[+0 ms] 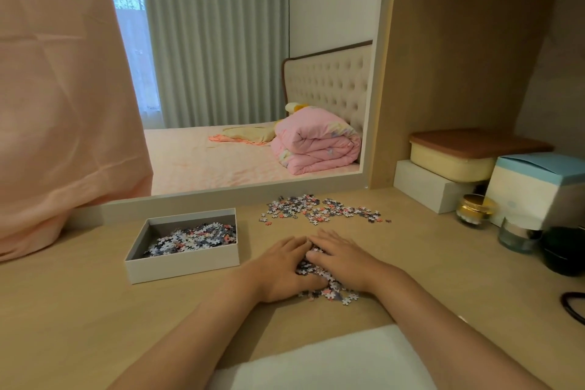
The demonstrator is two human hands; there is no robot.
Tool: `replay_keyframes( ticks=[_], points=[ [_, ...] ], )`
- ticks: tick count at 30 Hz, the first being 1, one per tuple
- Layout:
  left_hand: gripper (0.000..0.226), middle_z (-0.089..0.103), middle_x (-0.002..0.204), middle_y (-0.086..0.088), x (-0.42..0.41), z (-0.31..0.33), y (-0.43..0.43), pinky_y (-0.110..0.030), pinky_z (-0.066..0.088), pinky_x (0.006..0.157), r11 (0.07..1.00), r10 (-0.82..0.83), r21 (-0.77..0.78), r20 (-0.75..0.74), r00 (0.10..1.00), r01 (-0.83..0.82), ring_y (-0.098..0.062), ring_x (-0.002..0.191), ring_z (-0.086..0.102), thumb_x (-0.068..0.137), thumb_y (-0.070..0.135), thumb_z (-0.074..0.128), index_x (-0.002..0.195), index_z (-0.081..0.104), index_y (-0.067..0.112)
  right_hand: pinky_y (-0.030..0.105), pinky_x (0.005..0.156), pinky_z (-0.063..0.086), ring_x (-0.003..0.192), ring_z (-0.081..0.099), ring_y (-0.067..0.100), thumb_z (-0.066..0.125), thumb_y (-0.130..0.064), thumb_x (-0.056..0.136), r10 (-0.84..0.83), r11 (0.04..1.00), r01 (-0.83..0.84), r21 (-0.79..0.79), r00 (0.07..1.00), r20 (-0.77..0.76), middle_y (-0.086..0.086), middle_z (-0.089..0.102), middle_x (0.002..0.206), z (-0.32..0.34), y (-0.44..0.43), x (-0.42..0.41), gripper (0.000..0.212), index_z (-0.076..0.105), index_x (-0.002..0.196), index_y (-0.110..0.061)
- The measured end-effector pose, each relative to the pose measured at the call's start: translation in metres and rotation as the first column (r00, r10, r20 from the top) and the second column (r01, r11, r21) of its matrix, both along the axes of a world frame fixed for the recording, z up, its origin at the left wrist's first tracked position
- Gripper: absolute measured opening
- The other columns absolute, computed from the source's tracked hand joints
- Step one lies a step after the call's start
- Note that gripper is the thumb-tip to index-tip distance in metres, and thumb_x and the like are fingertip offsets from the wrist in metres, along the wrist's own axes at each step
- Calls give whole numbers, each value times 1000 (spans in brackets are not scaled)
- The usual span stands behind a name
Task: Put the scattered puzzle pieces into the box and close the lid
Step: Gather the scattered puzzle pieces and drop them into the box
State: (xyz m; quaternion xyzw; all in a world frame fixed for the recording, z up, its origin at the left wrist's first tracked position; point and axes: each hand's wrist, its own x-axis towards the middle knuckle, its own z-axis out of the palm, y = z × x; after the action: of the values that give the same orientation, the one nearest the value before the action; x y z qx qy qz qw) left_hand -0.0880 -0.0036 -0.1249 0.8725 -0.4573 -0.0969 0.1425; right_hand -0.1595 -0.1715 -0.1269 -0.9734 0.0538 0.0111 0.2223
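A white open box (183, 260) stands on the wooden desk at the left, partly filled with small puzzle pieces (193, 239). A heap of puzzle pieces (332, 290) lies at the desk's middle, right of the box. My left hand (285, 269) and my right hand (342, 255) are cupped against both sides of this heap, fingertips meeting over it, covering much of it. Farther back, more scattered pieces (319, 209) are spread thinly near the mirror. A flat white panel (319, 361), possibly the lid, lies at the near edge under my forearms.
A mirror (253, 73) backs the desk, with pink cloth (63, 104) hanging at left. At right stand a white box (427, 187) under a cream container (452, 158), a blue-topped carton (538, 187), a gold jar (474, 209), a glass jar (516, 236), a dark round object (563, 253).
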Motion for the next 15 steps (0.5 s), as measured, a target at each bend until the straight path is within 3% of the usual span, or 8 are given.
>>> replay_keyframes(
  ticks=[4, 7, 9, 11, 15],
  points=[
    [82, 13, 162, 10, -11, 6, 26, -31, 11, 118, 997, 1, -83, -47, 999, -5, -11, 148, 11, 90, 62, 51, 156, 13, 31, 40, 124, 9, 153, 9, 14, 37, -50, 102, 81, 995, -83, 60, 996, 39, -5, 15, 165, 2, 31, 3, 62, 21, 157, -28],
    [75, 33, 154, 12, -8, 9, 47, -37, 25, 118, 988, 39, -140, -146, 989, -60, -13, 140, 33, 85, 66, 53, 150, 29, 36, 39, 119, 26, 143, 33, 17, 45, -42, 100, 72, 979, -87, 183, 994, 88, -6, 37, 155, 4, 47, 3, 53, 37, 151, -29],
    [65, 46, 145, 11, -11, 14, 63, -30, 36, 107, 984, 49, -162, -133, 990, -71, -10, 128, 46, 88, 59, 55, 146, 38, 35, 37, 117, 29, 140, 38, 13, 50, -38, 99, 45, 958, -72, 278, 994, 101, -7, 41, 154, 6, 57, 4, 52, 40, 150, -30],
    [52, 53, 139, 13, -14, 21, 78, -22, 37, 96, 970, 63, -229, -88, 994, -82, -6, 119, 51, 92, 49, 56, 142, 45, 37, 36, 115, 35, 135, 45, 11, 52, -31, 98, 27, 926, -76, 369, 990, 136, -6, 48, 148, 9, 68, 7, 49, 45, 147, -30],
    [44, 53, 135, 17, -14, 28, 109, -21, 37, 98, 900, 194, -400, 15, 981, -172, -2, 120, 50, 95, 45, 55, 137, 52, 35, 30, 113, 34, 136, 43, 9, 48, -25, 100, -33, 927, -72, 368, 962, 269, -9, 49, 148, 18, 90, 16, 45, 49, 144, -31]
  ],
)
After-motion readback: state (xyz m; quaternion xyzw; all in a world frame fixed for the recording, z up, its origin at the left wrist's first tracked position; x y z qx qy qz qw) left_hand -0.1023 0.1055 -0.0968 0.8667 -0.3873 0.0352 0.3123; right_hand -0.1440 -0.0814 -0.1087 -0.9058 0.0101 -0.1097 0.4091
